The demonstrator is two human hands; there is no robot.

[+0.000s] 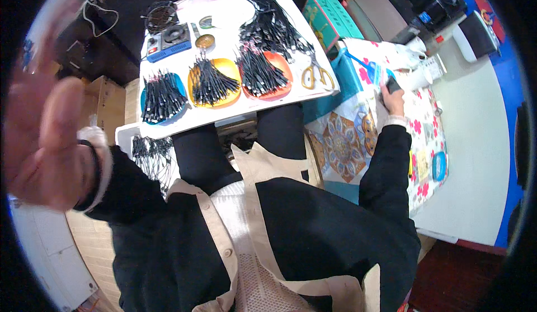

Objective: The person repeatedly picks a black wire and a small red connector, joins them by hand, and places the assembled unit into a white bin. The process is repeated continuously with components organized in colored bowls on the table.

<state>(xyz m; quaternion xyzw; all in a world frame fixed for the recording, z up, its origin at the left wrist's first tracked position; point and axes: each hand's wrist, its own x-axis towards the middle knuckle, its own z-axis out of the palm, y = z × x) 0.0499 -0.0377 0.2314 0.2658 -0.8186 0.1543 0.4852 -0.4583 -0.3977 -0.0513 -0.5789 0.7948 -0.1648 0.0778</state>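
My left hand [50, 144] is raised close to the camera at the left, blurred, with fingers stretched out and nothing seen in it. Over at the right, my right hand [394, 102] closes round a small black object [394, 85], whose kind I cannot make out, on a flowered tablecloth [419, 127]. Before my knees, a white table [224, 119] bears a blue tray [146, 104], a yellow tray [235, 70] and an orange tray [284, 68]. Each tray holds a bundle of short black cables with connector ends. Gold-handled scissors [316, 78] lie near the table's right corner.
A larger heap of black cables [271, 24] covers the far right of the white table. A blue soldering station [169, 42] stands at its left. Beside it are a small brass-coloured dish [205, 41], a teal box [333, 18] and a bin of loose cables [152, 154].
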